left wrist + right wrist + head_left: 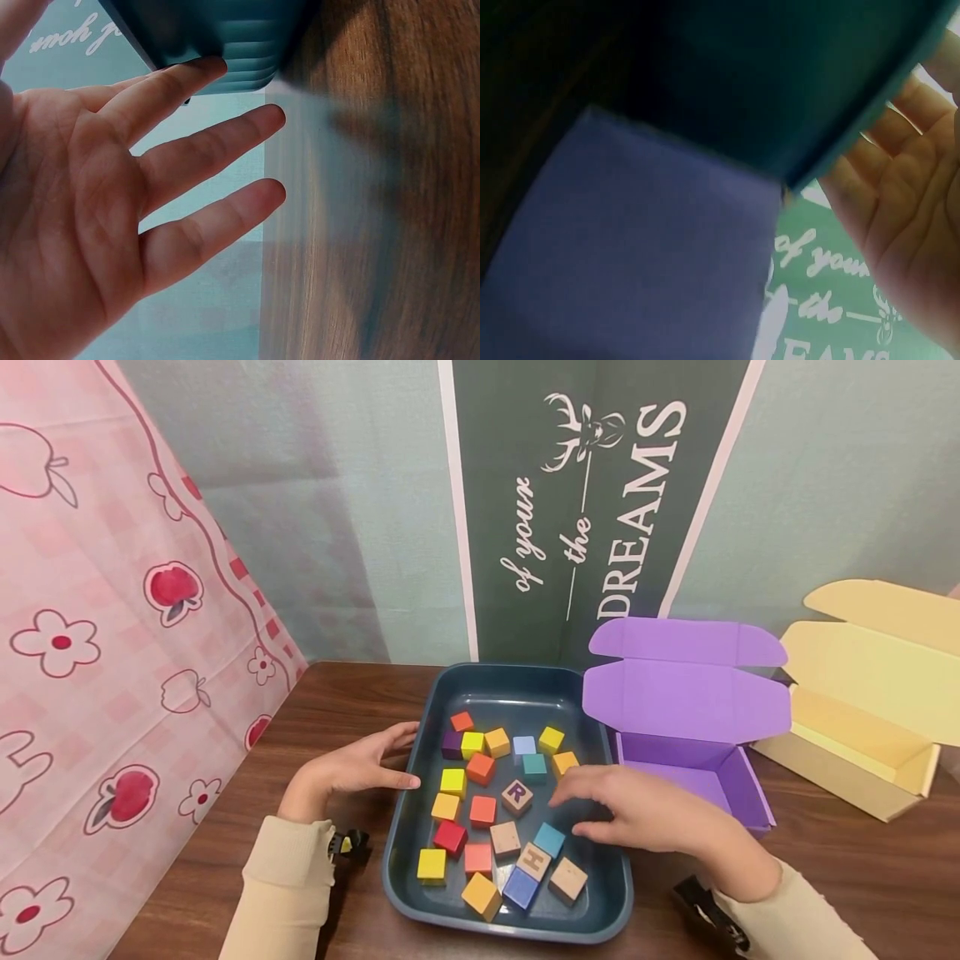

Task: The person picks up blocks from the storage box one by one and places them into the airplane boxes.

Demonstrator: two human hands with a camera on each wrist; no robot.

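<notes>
A dark blue tray [517,689] holds many small cubes in several colours. Among them lie wooden blocks lettered R [517,797] and H [533,862], a teal cube [535,766] and a light blue cube [550,840]. My left hand [356,770] is at the tray's left side with fingers spread; in the left wrist view a fingertip meets the tray's outer wall [251,56]. Over the tray's right half hovers my right hand [637,810], thumb and fingers apart, nothing visible between them. In the right wrist view the tray wall [780,90] hides its fingertips.
Right of the tray stands an open purple box [686,702], its lid raised at the back. Farther right is an open yellow box [847,768]. Everything rests on a dark wooden table [352,693], with a printed cloth [360,510] hanging behind and a pink curtain [112,652] at left.
</notes>
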